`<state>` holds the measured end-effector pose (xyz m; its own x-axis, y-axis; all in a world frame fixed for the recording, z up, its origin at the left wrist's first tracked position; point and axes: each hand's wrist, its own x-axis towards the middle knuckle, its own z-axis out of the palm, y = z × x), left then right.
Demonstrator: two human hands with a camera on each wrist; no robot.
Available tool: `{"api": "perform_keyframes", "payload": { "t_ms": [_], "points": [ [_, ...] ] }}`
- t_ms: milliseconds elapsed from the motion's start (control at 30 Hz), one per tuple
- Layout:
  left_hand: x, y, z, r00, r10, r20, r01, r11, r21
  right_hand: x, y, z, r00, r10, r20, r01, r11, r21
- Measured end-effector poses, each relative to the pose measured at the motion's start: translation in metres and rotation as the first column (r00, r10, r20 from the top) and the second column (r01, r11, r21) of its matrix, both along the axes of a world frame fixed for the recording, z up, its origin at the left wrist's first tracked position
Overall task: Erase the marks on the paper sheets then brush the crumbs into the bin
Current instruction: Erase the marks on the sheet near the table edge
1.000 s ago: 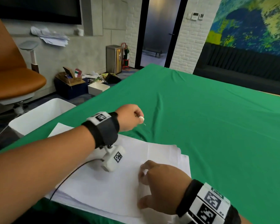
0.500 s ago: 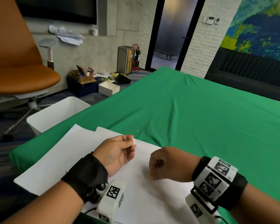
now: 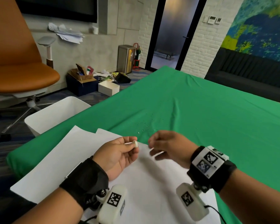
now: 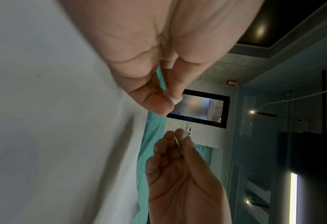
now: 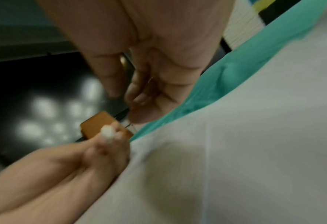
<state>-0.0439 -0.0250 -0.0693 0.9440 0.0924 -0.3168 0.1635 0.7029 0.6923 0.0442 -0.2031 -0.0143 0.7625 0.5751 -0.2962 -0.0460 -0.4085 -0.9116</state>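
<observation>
A stack of white paper sheets [image 3: 81, 159] lies on the green cloth [image 3: 200, 118] in front of me. My left hand [image 3: 135, 144] hovers over the sheets and pinches a small white eraser [image 3: 136, 144] between thumb and fingertips; the eraser [image 4: 175, 99] shows the same way in the left wrist view. My right hand [image 3: 152, 147] hangs close to the right of it, fingers curled with thumb and fingertips together. I see nothing in it. Small white crumbs [image 3: 145, 125] lie scattered on the cloth just beyond both hands. The white bin [image 3: 55, 113] stands on the floor off the table's left edge.
An orange office chair [image 3: 19, 73] stands on the floor at the left, behind the bin. Boxes and clutter [image 3: 94, 83] sit on the floor by the wall. The green cloth stretches far to the right and back.
My left hand came back from the cloth to above the sheets, still with the eraser. My right hand lifted off the paper and moved up beside the left hand.
</observation>
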Motion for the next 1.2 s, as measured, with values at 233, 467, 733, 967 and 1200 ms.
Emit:
{"api": "perform_keyframes", "payload": {
  "t_ms": [233,467,733,967,1200],
  "points": [
    [-0.003,-0.002,0.002,0.999,-0.038,0.030,0.036,0.998,0.059,-0.018,0.021,-0.019,0.966,0.016,-0.259,0.044,0.973,0.225],
    [-0.008,-0.001,0.006,0.979,-0.202,0.012,0.200,0.975,0.091,-0.001,0.003,-0.016,0.917,0.094,-0.387,0.005,0.969,0.246],
    [-0.004,-0.001,0.001,0.997,-0.079,-0.020,0.079,0.996,0.031,0.031,-0.029,-0.005,0.913,0.099,0.397,0.052,0.934,-0.354],
    [-0.003,-0.009,0.003,0.999,-0.039,-0.021,0.042,0.976,0.214,-0.020,-0.051,-0.003,0.742,0.605,0.290,-0.158,0.579,-0.800],
    [-0.006,-0.018,0.030,0.820,-0.467,-0.330,0.572,0.660,0.488,-0.027,-0.054,-0.018,0.753,0.589,0.294,-0.107,0.550,-0.828]
  ]
}}
